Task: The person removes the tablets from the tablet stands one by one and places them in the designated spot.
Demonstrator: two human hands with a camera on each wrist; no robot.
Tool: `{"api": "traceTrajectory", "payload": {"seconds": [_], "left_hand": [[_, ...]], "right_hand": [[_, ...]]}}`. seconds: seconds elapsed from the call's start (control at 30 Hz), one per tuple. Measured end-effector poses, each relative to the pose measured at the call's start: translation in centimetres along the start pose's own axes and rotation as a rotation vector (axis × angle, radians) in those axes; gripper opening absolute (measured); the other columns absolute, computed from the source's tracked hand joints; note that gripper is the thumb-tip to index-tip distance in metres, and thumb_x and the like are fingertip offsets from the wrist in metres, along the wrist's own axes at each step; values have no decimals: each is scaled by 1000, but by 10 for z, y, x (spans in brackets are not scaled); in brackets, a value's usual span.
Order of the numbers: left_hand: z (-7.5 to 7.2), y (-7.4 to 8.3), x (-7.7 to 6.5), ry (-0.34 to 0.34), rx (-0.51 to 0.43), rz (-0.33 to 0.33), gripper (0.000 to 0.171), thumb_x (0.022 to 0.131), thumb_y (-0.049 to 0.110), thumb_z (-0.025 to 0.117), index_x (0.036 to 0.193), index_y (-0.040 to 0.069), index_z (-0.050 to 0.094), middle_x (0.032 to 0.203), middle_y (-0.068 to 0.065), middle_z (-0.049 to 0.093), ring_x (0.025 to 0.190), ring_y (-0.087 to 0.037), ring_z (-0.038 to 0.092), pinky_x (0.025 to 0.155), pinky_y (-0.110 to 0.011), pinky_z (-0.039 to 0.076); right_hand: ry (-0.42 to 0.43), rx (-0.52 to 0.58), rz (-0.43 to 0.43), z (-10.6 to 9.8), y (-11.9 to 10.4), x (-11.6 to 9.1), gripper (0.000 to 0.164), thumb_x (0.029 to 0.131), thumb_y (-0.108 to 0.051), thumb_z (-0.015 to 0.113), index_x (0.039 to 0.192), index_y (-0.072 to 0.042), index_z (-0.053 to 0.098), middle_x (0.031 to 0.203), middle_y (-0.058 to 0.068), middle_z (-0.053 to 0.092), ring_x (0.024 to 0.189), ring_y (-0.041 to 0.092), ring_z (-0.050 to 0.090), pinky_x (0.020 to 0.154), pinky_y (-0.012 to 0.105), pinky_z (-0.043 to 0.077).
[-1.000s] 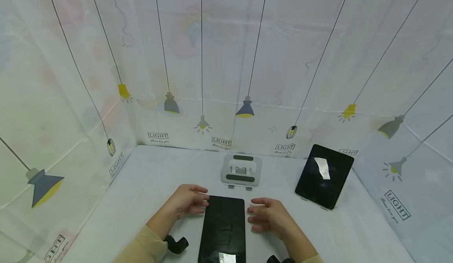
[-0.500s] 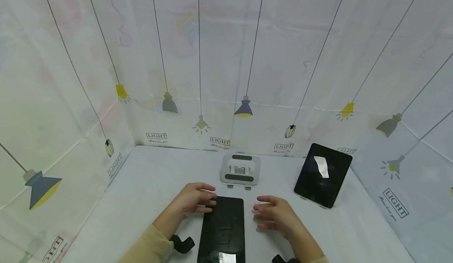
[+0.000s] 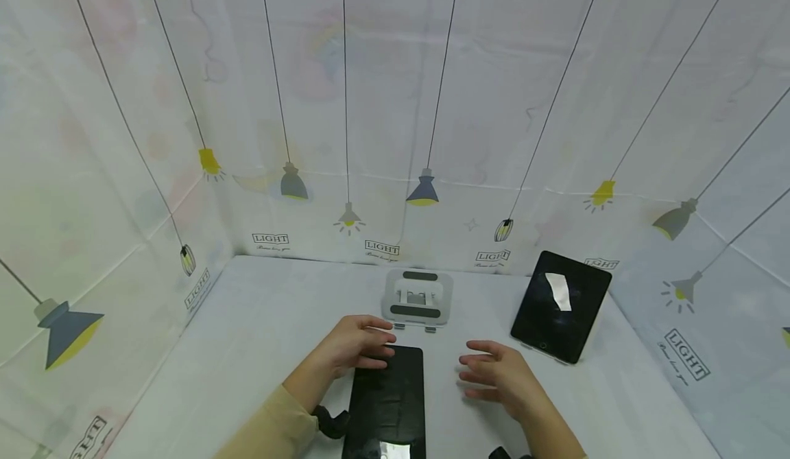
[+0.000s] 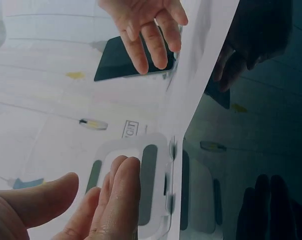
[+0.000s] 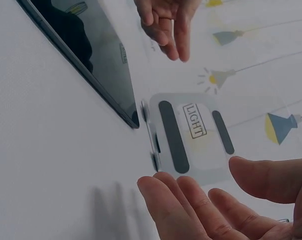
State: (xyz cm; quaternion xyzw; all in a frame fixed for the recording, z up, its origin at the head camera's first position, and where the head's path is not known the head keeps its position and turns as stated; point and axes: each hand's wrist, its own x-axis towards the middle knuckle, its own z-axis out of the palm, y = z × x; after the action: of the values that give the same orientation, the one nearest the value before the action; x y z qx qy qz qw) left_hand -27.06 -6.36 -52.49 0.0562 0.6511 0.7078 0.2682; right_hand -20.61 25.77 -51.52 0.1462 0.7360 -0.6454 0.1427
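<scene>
A black tablet (image 3: 389,404) lies flat on the white table in front of the person, its lower end cut off by the head view's edge. Over its upper left part hovers the left hand (image 3: 354,346), fingers loosely bent and holding nothing. The right hand (image 3: 496,377) is in the air to the right of the tablet, fingers relaxed and apart from it. Beyond the left hand lies a folded grey tablet stand (image 3: 417,298) with dark pads and two small front hooks. The left wrist view shows the glossy screen (image 4: 251,145) reflecting the hand.
At the back right a second black tablet (image 3: 561,308) leans tilted on a support, a white patch on its screen. White curtains (image 3: 395,102) printed with lamps enclose the table at the back and sides. Black wrist straps (image 3: 331,422) are partly visible.
The left hand has moved right, from the tablet's left edge to above its upper part. The right hand has drifted right, away from the tablet. The tablets and stand stay in place.
</scene>
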Motion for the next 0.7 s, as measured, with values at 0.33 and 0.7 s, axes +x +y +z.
{"api": "traceTrajectory", "payload": {"seconds": [0.33, 0.7], "left_hand": [[19, 0, 11, -49, -42, 13, 42, 104, 13, 69, 144, -1, 62, 143, -26, 68, 107, -27, 80, 87, -46, 69], [43, 3, 26, -75, -79, 26, 35, 103, 9, 70, 137, 3, 68, 139, -24, 71, 108, -30, 81, 88, -47, 69]], "right_hand": [[40, 13, 16, -24, 5, -4, 53, 105, -10, 65, 155, 2, 49, 141, 29, 68, 109, 35, 79, 86, 53, 69], [73, 22, -3, -52, 10, -8, 58, 107, -9, 63, 159, 2, 43, 144, 26, 67, 113, 35, 78, 89, 55, 68]]}}
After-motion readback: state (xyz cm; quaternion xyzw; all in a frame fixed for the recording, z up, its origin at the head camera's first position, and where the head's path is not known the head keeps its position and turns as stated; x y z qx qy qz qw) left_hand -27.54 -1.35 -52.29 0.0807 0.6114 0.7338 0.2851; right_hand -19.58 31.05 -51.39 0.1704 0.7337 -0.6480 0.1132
